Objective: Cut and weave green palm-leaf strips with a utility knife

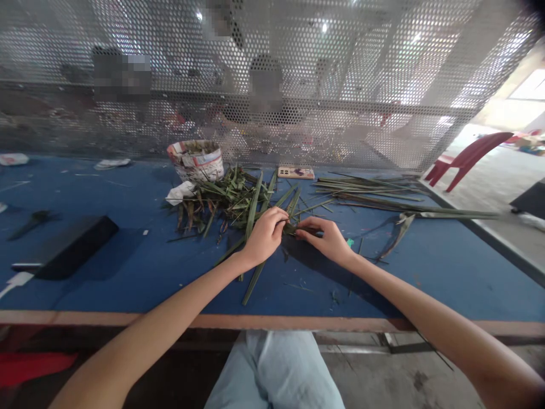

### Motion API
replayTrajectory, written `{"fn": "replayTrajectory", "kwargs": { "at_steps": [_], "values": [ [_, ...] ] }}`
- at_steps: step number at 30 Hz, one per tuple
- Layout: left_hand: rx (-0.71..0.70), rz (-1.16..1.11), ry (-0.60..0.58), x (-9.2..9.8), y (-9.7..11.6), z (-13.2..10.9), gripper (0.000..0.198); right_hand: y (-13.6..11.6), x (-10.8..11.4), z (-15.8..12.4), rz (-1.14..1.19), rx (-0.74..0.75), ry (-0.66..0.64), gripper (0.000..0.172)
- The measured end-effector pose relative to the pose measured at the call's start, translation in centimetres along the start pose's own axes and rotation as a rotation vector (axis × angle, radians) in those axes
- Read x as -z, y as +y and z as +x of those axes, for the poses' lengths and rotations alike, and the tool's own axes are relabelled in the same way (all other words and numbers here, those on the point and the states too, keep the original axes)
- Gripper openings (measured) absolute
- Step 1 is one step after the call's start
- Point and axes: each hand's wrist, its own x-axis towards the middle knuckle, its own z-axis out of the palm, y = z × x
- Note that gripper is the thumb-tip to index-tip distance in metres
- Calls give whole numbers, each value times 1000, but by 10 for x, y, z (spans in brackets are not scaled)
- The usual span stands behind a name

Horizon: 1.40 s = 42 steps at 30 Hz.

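My left hand (266, 236) is closed on a bunch of crossing green leaf strips (254, 207) over the middle of the blue table. Some strips stick out past the wrist toward me, others fan away toward the mesh. Close on its right, my right hand (326, 238) has its thumb and fingers brought together at the right end of the same strips. The small bit between its fingertips is mostly hidden. A heap of leaf scraps (213, 201) lies just left of the hands. Long loose leaf strips (366, 190) are spread to the right.
A paper-covered tub (198, 161) and a phone (296, 172) stand at the back by the perforated metal screen (323, 85). A black box-shaped device (66, 247) with a white cable sits at left. People are behind the screen. A red chair (468, 156) stands beyond the table's right edge.
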Motion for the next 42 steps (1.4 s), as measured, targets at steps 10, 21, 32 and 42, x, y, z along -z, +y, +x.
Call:
{"fn": "replayTrajectory", "kwargs": {
  "at_steps": [10,21,32,42],
  "values": [
    [-253,153,116,13,29,-5,15,-11,14,-5,-481,225,243,16],
    [189,-179,-92,-1,29,-11,29,-15,11,-14,-842,558,245,13],
    [411,-499,-1,2,29,-5,29,-20,10,-11,-597,490,-37,39],
    [554,-572,79,9,8,4,22,-32,13,-7,-15,208,-283,39]
  ]
}}
